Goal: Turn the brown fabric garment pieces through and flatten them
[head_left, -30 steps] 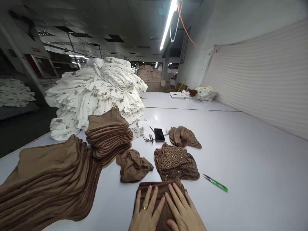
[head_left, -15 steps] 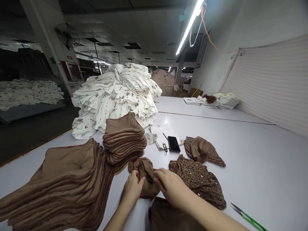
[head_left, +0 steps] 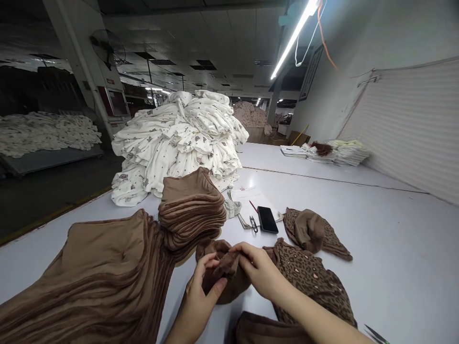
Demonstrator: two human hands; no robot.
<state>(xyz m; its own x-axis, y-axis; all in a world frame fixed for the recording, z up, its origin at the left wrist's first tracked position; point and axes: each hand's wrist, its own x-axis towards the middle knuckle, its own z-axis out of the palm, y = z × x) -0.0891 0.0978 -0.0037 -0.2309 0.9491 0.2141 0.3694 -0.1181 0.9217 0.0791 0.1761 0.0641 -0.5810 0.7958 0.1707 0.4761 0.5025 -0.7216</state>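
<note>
My left hand (head_left: 202, 291) and my right hand (head_left: 258, 270) both grip a crumpled brown cloth piece (head_left: 223, 267) on the white table (head_left: 387, 248), fingers pinched into its folds. Just right of it lies a leopard-print stack (head_left: 308, 282), partly under my right forearm. A dark brown folded piece (head_left: 265, 330) sits at the bottom edge below my arms. To the left, a tall stack of brown fabric pieces (head_left: 191, 208) and a wide spread brown stack (head_left: 93, 282) lie close to my left hand.
A black phone (head_left: 267, 219), small snips (head_left: 254, 223) and papers (head_left: 247, 198) lie behind the cloth. Another leopard and brown piece (head_left: 315, 231) sits to the right. A big heap of white printed garments (head_left: 179, 138) stands behind. Green-handled scissors (head_left: 375, 336) peek in at bottom right.
My hands left the dark folded piece near me, reached forward to the crumpled brown piece and took hold of it. The view swung left and down.
</note>
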